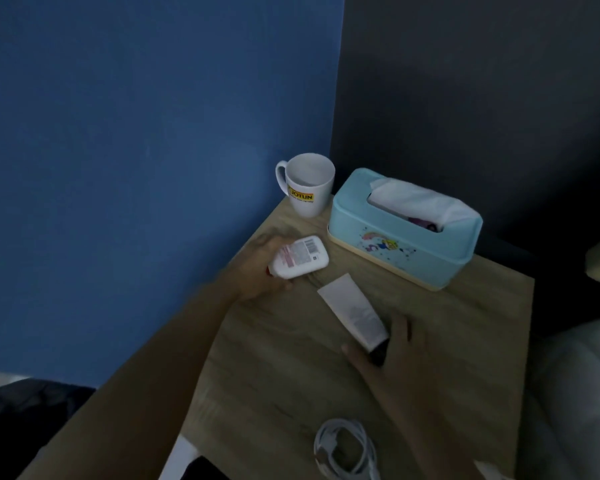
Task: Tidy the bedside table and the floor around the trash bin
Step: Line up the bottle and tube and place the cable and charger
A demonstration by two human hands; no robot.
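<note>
Cable (345, 448) lies nearest; my hands are on two things.
Left hand (260, 268) wraps bottle (300, 257); right hand (392, 355) pinches tube (354, 311) end, tube pointing far-left.

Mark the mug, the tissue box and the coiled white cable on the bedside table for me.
mug (307, 199): head view, on its front wall by the yellow label.
tissue box (388, 244): head view, on its blue front side.
coiled white cable (343, 448): head view, on the loops of the coil.
</note>
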